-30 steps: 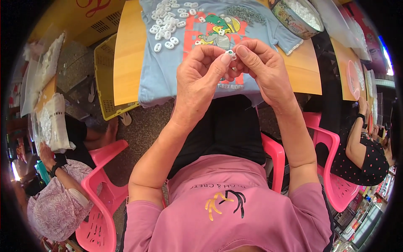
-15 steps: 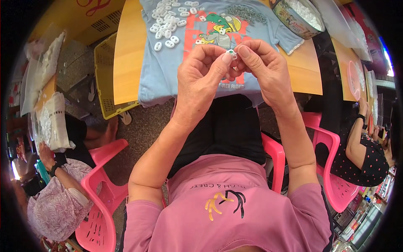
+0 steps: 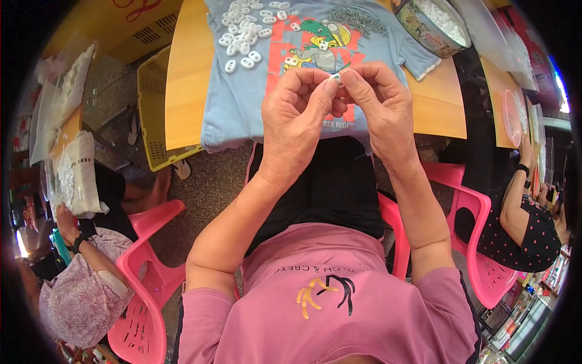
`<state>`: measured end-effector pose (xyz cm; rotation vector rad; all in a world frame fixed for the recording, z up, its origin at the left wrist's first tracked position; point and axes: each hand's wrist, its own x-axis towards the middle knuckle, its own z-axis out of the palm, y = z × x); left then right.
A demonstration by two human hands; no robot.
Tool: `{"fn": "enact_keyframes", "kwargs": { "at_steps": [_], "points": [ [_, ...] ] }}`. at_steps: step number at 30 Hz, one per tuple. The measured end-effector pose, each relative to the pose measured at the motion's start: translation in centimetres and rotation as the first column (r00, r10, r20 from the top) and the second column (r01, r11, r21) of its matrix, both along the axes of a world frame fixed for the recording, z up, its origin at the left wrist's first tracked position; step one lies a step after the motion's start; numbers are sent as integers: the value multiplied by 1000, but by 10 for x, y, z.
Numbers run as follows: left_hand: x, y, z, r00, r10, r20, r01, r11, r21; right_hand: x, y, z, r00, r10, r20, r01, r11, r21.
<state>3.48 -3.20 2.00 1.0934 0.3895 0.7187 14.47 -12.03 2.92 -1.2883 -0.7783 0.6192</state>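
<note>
Over the near part of a light blue T-shirt (image 3: 236, 103), both my hands meet with thumbs and fingertips closed. Between them is a small white plastic piece (image 3: 336, 77) with a green spot, mostly covered by the fingertips. My left hand (image 3: 296, 115) pinches it from one side, my right hand (image 3: 383, 106) from the other. Beyond my left hand lies a scattered heap of white oval plastic pieces with two holes (image 3: 245, 36). A few similar pieces rest on the shirt's dinosaur print. A pile of tiny dark grey pieces (image 3: 357, 22) lies at the shirt's far right.
The shirt is spread over a wooden table (image 3: 188, 91). An oval tin (image 3: 427, 30) of white pieces stands far right. A yellow crate (image 3: 151, 115) is left of the table. People sit on pink chairs (image 3: 145, 291) at both sides, at tables with more white pieces.
Both hands have shifted slightly, with the white piece still between the fingertips. The piece is turned and less of it shows. The whole view has moved a little.
</note>
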Motion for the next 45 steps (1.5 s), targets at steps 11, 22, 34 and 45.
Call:
{"fn": "enact_keyframes", "kwargs": {
  "at_steps": [11, 22, 34, 45],
  "points": [
    [4, 4, -9, 999, -16, -29, 15, 1000, -13, 2, -1, -9, 997, -40, -73, 27, 985, -170],
    [-3, 14, -4, 979, -202, -22, 195, 965, -174, 33, -15, 15, 921, 168, 351, -94, 971, -218],
    [-2, 11, -1, 963, -268, 5, 266, 954, -136, 33, -23, 35, 754, 216, 621, -67, 965, -254],
    [-4, 0, 8, 951, -294, -95, 293, 956, -22, 32, -33, 46, 477, 252, 842, -92, 967, -238]
  ]
}}
